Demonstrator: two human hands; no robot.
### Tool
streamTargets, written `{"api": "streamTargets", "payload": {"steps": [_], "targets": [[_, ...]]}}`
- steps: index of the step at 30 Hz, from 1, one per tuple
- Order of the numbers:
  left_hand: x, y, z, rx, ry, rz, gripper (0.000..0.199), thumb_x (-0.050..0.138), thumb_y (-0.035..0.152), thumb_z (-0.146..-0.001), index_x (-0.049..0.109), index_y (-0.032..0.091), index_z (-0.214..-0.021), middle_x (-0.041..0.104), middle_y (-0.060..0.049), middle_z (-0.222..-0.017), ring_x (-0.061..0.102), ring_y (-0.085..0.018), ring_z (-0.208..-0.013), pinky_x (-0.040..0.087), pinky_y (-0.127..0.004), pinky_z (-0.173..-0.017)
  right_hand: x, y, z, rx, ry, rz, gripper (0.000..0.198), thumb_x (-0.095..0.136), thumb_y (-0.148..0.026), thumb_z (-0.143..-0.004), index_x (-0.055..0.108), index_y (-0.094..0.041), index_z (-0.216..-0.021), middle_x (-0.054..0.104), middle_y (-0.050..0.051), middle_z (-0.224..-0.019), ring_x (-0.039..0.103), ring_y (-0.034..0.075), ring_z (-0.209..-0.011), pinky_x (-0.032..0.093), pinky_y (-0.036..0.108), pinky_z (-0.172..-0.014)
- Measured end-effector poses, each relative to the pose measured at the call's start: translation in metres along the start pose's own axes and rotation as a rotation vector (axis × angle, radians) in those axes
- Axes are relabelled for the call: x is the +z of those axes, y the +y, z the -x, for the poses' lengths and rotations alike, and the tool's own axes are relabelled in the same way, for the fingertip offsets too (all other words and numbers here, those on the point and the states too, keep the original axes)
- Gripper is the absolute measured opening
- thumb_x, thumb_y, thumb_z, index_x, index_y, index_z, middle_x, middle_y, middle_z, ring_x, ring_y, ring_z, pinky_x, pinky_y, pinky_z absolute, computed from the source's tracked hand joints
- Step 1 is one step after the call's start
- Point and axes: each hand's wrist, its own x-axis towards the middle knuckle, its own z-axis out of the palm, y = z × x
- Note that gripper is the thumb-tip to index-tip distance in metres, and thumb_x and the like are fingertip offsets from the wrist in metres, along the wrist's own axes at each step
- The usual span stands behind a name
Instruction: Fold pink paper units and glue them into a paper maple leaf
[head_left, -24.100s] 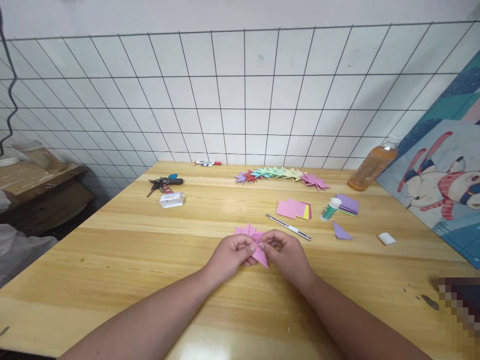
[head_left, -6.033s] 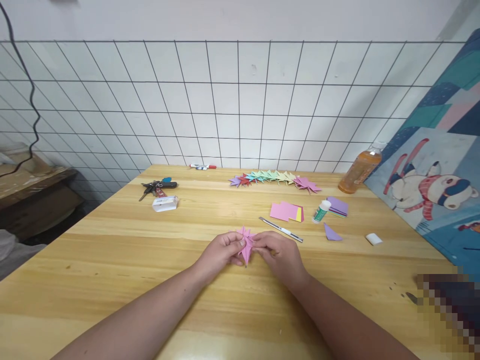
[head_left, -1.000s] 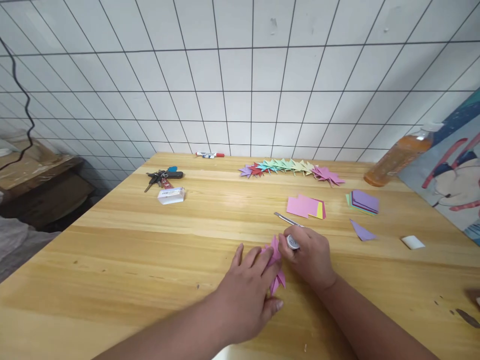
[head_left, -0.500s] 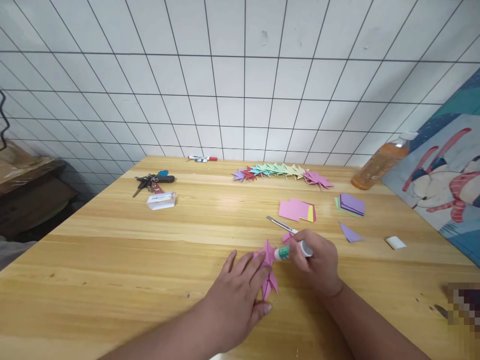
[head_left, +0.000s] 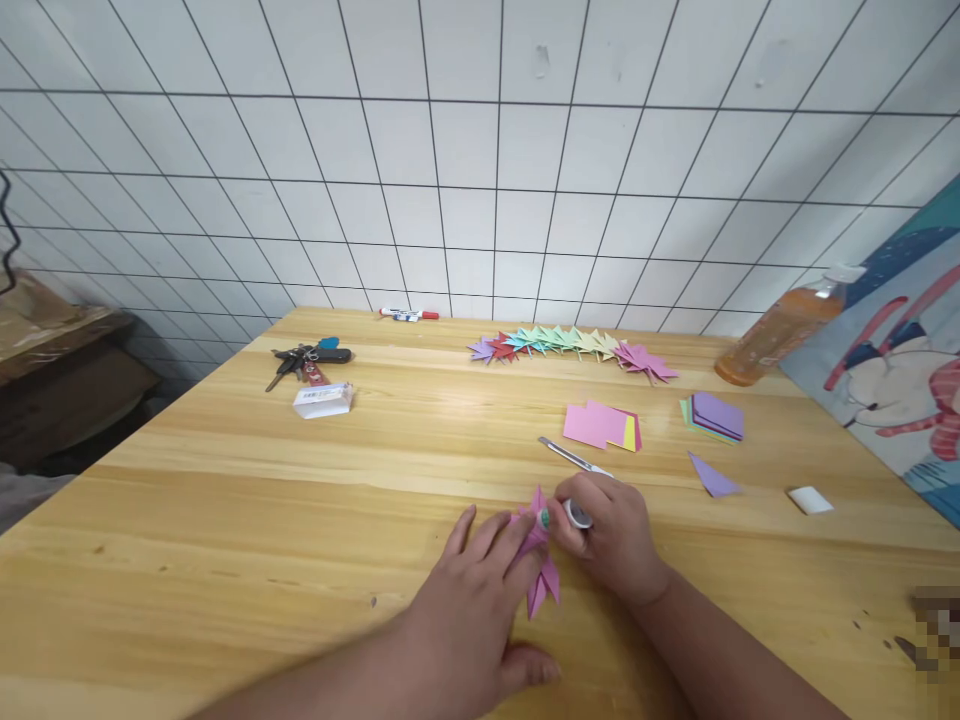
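A pink folded-paper piece [head_left: 545, 582] with pointed tips lies on the wooden table. My left hand [head_left: 476, 590] rests on it, fingers spread, covering part of the paper. My right hand [head_left: 619, 540] is closed around a glue stick [head_left: 577, 514], a white tube with some green showing, tilted low at the paper's right side. Fingers partly hide the tube and its working end. Just beyond my right hand lies a utility knife [head_left: 568, 453], its rear end by the knuckles.
Pink and yellow paper sheets [head_left: 600, 424] lie behind the knife. Along the wall runs a multicoloured row of folded paper [head_left: 559, 342]. To the right are stacked paper squares [head_left: 716, 415], a purple triangle [head_left: 712, 476], a white block [head_left: 810, 500] and a bottle [head_left: 780, 325]. Keys [head_left: 307, 362] and a small box [head_left: 323, 400] lie left.
My right hand has moved left with the glue stick, closer to my left fingers, and the tube is angled differently. A small pink piece by the knife is now hidden. The view shifted slightly.
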Motion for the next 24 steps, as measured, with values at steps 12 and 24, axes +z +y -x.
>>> {"api": "streamTargets", "payload": {"steps": [12, 24], "targets": [[-0.004, 0.001, 0.000, -0.008, -0.032, 0.008, 0.076, 0.041, 0.069, -0.074, 0.028, 0.028, -0.137, 0.025, -0.007, -0.146, 0.019, -0.029, -0.133, 0.009, -0.054, -0.108, 0.007, 0.009, -0.004, 0.106, 0.005, 0.115, 0.023, 0.051, -0.030, -0.082, 0.056, -0.019, -0.062, 0.057, -0.002, -0.054, 0.050, 0.011, -0.052, 0.029, 0.023, -0.052], [0.001, -0.001, 0.000, -0.017, -0.015, 0.006, 0.070, 0.040, 0.065, -0.077, 0.030, 0.029, -0.137, 0.027, -0.007, -0.146, 0.020, -0.029, -0.133, 0.010, -0.055, -0.107, -0.024, 0.015, 0.004, -0.035, 0.068, -0.074, 0.015, 0.048, -0.021, -0.079, 0.052, -0.019, -0.065, 0.054, -0.002, -0.051, 0.046, 0.009, -0.046, 0.031, 0.021, -0.048]]}}
